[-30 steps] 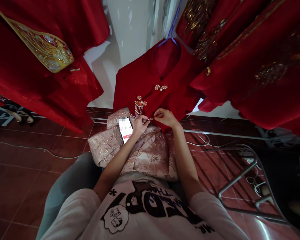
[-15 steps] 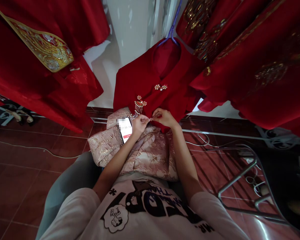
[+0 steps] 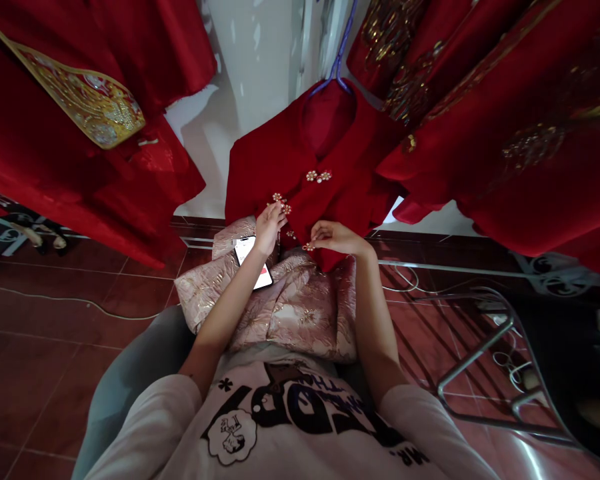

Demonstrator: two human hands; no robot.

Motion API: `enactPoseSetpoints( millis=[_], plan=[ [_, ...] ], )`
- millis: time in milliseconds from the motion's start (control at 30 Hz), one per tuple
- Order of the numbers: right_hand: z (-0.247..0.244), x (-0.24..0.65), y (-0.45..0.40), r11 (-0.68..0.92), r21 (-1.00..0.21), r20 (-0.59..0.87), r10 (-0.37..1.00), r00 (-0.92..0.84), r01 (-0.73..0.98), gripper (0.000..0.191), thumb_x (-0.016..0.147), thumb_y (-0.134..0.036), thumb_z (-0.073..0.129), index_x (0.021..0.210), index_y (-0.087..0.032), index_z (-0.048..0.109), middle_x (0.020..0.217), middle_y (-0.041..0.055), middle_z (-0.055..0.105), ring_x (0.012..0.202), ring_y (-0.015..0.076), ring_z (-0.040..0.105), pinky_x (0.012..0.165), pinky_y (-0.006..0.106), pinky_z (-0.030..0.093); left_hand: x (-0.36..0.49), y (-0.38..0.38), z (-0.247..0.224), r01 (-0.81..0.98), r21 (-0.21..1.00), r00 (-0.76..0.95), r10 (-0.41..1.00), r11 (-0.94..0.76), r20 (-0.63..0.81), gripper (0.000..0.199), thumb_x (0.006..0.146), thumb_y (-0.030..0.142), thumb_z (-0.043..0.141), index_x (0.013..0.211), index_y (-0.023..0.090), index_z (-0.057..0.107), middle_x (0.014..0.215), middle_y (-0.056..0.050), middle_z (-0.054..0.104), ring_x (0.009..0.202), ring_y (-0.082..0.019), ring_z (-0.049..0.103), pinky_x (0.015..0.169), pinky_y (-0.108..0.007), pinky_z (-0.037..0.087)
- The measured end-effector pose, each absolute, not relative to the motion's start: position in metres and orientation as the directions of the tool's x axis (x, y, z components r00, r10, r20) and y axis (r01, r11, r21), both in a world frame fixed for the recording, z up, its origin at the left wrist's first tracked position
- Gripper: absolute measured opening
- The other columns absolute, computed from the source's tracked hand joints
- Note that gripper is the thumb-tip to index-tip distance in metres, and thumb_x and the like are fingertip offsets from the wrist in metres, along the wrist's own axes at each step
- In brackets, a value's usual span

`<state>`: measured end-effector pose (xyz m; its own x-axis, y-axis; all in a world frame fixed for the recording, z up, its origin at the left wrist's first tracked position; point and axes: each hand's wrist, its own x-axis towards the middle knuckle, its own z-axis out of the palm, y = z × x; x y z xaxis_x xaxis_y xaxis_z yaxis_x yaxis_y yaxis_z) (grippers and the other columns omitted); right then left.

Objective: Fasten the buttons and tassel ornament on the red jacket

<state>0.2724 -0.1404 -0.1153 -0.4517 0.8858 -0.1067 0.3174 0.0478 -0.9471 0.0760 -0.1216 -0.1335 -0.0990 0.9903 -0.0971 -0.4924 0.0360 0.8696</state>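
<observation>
A red top (image 3: pixel 265 153) hangs in front of me, its lower part reaching a folded pink-gold brocade cloth (image 3: pixel 300 320) on my lap. My left hand (image 3: pixel 271 228) is closed at a beaded flower ornament (image 3: pixel 279 198) on the top, covering its hanging bead strands. My right hand (image 3: pixel 337 237) pinches a small flower clasp (image 3: pixel 308 247) at the top's front opening. Between the hands shows another small flower piece (image 3: pixel 291 235). Higher up, a pearl-and-flower clasp (image 3: pixel 319 176) joins the front. A lit phone (image 3: pixel 263 279) lies on the brocade, partly behind my left forearm.
Red garments with gold embroidery hang at the left (image 3: pixel 145 53) and right (image 3: pixel 445 153). A purple hanger (image 3: pixel 336 70) holds the top. A metal-framed black chair (image 3: pixel 555 333) stands at right. Cables (image 3: pixel 115 312) run over the tiled floor; shoes (image 3: pixel 45 237) sit far left.
The hands were together at the front opening; they have parted. My left hand has moved up and left onto the beaded ornament. My right hand has shifted slightly right and down with its clasp.
</observation>
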Motion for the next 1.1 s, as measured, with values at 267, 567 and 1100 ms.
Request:
enactPoseSetpoints(
  millis=[267, 567, 1100],
  plan=[
    [-0.115, 0.270, -0.141, 0.032, -0.942, -0.143, 0.862, -0.486, 0.334, 0.034, 0.059, -0.038, 0.079, 0.077, -0.019, 0.058, 0.080, 0.0011, 0.064, 0.076, 0.0140, 0.061, 0.079, 0.033, 0.051, 0.083, -0.116, -0.127, -0.234, 0.972, -0.207, 0.977, 0.008, -0.058, 0.019, 0.087, 0.013, 0.073, 0.084, 0.018, 0.055, 0.071, 0.002, 0.063, 0.068, -0.010, 0.062, 0.062, -0.019, 0.047],
    [-0.115, 0.278, -0.140, 0.002, -0.928, -0.201, 0.840, -0.504, 0.373, 0.032, 0.058, -0.032, 0.079, 0.077, -0.019, 0.057, 0.078, 0.0005, 0.064, 0.075, 0.0139, 0.061, 0.077, 0.032, 0.051, 0.098, -0.096, -0.096, 0.233, 0.803, 0.121, 0.835, -0.549, 0.536, 0.029, 0.087, 0.007, 0.070, 0.110, 0.024, 0.063, 0.117, -0.006, 0.062, 0.109, -0.020, 0.061, 0.095, -0.032, 0.052],
    [-0.102, 0.267, -0.144, 0.199, -0.916, 0.156, 0.977, -0.147, 0.349, 0.017, 0.075, -0.032, 0.069, 0.083, -0.020, 0.059, 0.085, 0.0052, 0.067, 0.080, 0.0174, 0.064, 0.087, 0.038, 0.056, 0.089, -0.050, -0.065, 0.106, 0.843, 0.164, 0.845, -0.528, 0.509, 0.017, 0.087, 0.008, 0.055, 0.100, 0.019, 0.057, 0.102, -0.010, 0.060, 0.121, -0.033, 0.056, 0.118, -0.061, 0.033]
  ],
)
